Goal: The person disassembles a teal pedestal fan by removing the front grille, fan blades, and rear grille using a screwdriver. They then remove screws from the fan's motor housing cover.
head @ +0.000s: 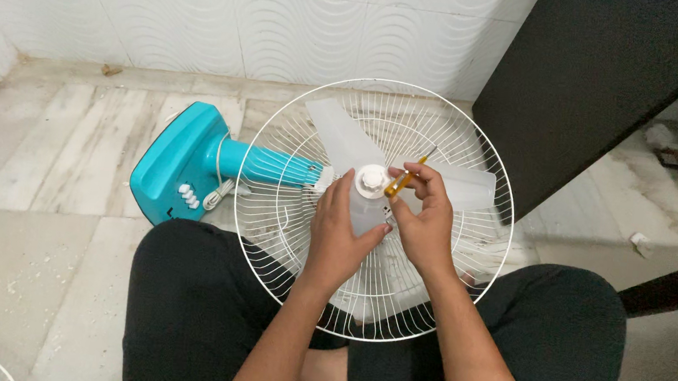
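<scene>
- Head view: a person sits cross-legged on the floor (20,266) in dark trousers, with a table fan lying across the lap.
- The fan's white wire guard (478,146) faces up, and the translucent white blade (337,131) sits inside it, around a white hub cap (371,180) at the centre.
- The left hand (338,237) rests on the blade just below and left of the hub, its fingers (375,235) curled over the plastic and gripping it.
- The right hand (426,221) is just right of the hub, fingers closed around a small yellow-handled screwdriver (401,178); the tool slants up to the right, its handle end next to the hub cap.
- The two hands touch each other beside the hub.
- The fan's teal neck and base (178,161) lie to the left on the floor, with white buttons and a coiled white cord (221,193) beside the neck.
- A dark cabinet (602,84) stands at the upper right against the tiled wall (232,11).
</scene>
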